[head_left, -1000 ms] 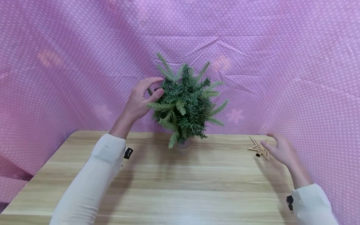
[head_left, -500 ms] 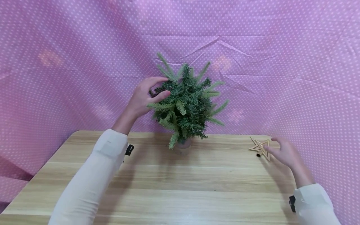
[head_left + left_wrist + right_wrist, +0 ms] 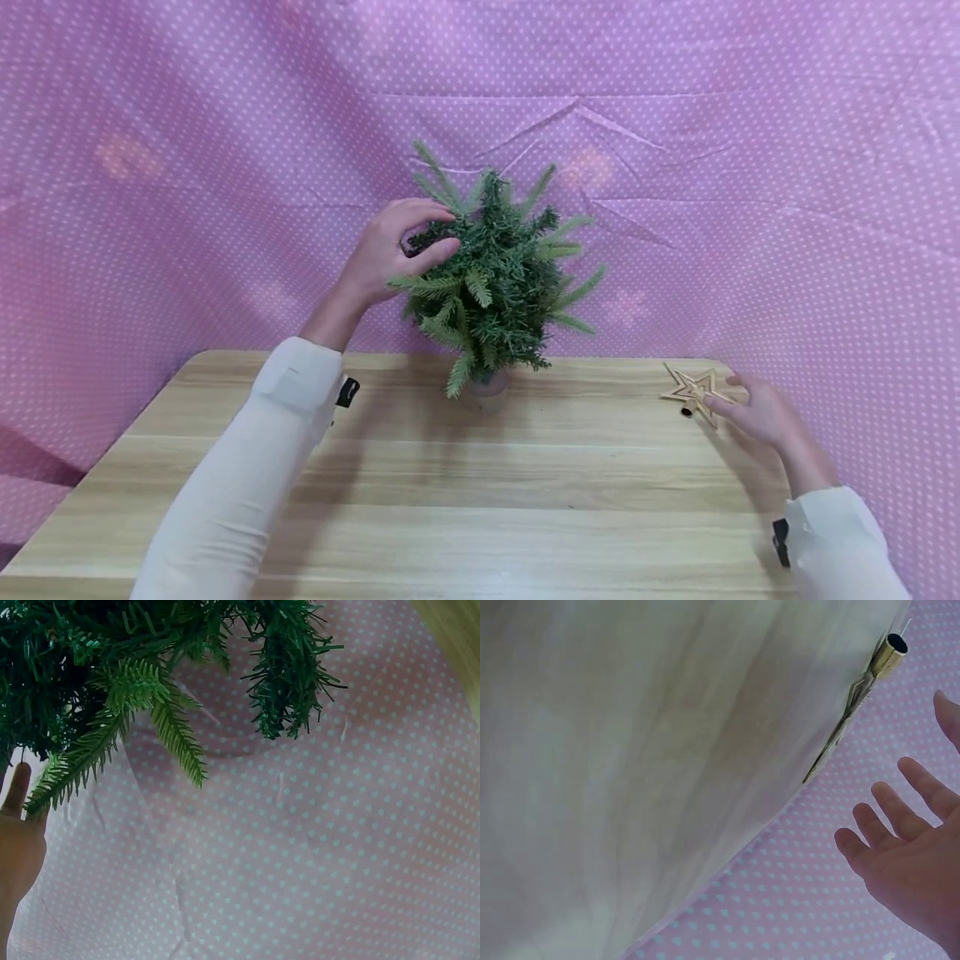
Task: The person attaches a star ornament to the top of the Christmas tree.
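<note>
A small artificial Christmas tree (image 3: 510,275) stands upright at the table's back, in the middle of the head view. My left hand (image 3: 375,258) is at its left side, thumb and fingers curved apart around the outer foliage without closing. In the left wrist view, part of that hand (image 3: 19,855) shows beside the green branches (image 3: 127,697). A gold star tree topper (image 3: 688,392) with a short tube lies near the table's back right. Beside it is my right hand (image 3: 768,417), thumb overlapping its edge in the head view. The right wrist view shows its fingers spread, apart from the topper's tube (image 3: 889,660).
The wooden table (image 3: 570,533) ends just behind the tree and the star, with a rounded back left corner. A pink dotted cloth (image 3: 247,167) hangs close behind it and along both sides. Dark clips are on both white sleeves (image 3: 292,392).
My left hand has moved slightly right, farther over the tree's foliage. My right hand has shifted a little right and down beside the star. Tree and star stay where they were.
</note>
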